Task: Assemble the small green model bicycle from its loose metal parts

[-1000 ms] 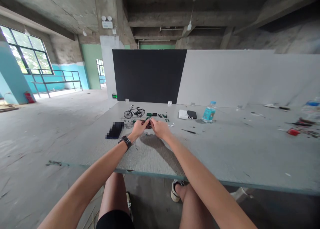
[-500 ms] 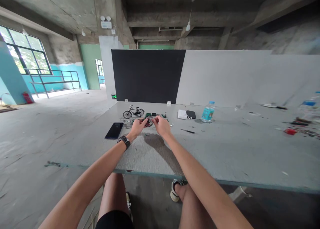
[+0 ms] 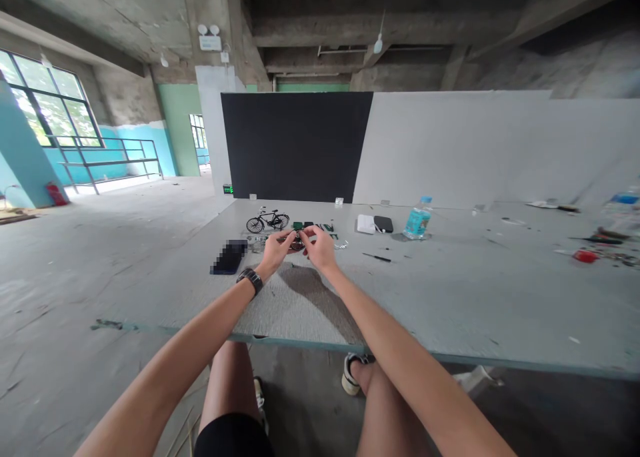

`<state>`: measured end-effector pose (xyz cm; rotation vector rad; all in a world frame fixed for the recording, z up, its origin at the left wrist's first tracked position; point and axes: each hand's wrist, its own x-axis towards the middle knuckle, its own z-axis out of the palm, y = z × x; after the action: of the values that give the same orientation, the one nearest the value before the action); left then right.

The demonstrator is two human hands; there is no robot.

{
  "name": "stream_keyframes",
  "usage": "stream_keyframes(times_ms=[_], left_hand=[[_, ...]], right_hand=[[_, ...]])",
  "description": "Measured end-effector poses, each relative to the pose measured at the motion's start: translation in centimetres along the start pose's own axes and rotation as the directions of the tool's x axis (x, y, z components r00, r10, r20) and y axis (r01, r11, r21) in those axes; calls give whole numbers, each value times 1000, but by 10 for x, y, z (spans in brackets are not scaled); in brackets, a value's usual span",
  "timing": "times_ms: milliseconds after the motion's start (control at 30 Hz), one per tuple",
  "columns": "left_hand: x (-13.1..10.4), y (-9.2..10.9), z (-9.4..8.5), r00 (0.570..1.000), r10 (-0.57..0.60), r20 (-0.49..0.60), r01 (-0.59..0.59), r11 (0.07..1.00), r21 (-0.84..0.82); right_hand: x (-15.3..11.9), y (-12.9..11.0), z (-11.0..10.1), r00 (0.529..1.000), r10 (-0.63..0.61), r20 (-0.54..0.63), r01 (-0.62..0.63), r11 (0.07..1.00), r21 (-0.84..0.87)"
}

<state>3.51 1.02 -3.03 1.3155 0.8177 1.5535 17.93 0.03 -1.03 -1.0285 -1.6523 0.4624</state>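
My left hand (image 3: 275, 250), with a dark watch on its wrist, pinches a small spoked model bicycle wheel (image 3: 297, 243) from the left. On the right side of that wheel, the fingertips of my right hand (image 3: 319, 246) are closed against it. Fingers cover much of the wheel, and any tiny part between them cannot be made out. Both hands are held over the table, casting a shadow. Just beyond my left hand stands a black model bicycle (image 3: 268, 221). Small green and black parts (image 3: 300, 225) lie behind the fingers, and little silver pieces (image 3: 341, 245) are right of them.
A phone (image 3: 229, 257) lies left of my hands on the grey table (image 3: 440, 297). To the right are a thin screwdriver (image 3: 377, 258), a white case (image 3: 365, 224), a black case (image 3: 383, 224) and a bottle (image 3: 418, 218). Farther right is a red item (image 3: 585, 256) among scattered tools.
My right hand has shifted slightly left, bringing its fingers closer to the left hand's. The wheel is turned and more covered than before. The camera view has tilted a little.
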Motion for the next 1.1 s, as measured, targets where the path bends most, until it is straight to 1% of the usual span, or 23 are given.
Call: stream_keyframes(times_ms=[67,467,600,800,1000,1100], left_hand=[[-1,1,1,1000,-12,-10,12,1000,-15],[-3,7,2,998,-31,48,32,999,-22],[-4,10,3,997,-39,71,40,999,-25],[-4,10,2,996,-35,87,37,999,-28],[-1,7,-2,993,-29,114,27,999,17],[0,6,-3,994,-15,108,9,999,54]], right_hand=[[0,0,1,1000,-1,6,1,1000,-9],[-2,0,3,995,-99,15,99,991,-92],[-2,0,3,996,-92,16,93,989,-118],[-2,0,3,996,-90,11,90,989,-113],[-1,3,3,998,-55,2,55,994,-93],[-1,2,3,999,-40,1,40,997,-67]])
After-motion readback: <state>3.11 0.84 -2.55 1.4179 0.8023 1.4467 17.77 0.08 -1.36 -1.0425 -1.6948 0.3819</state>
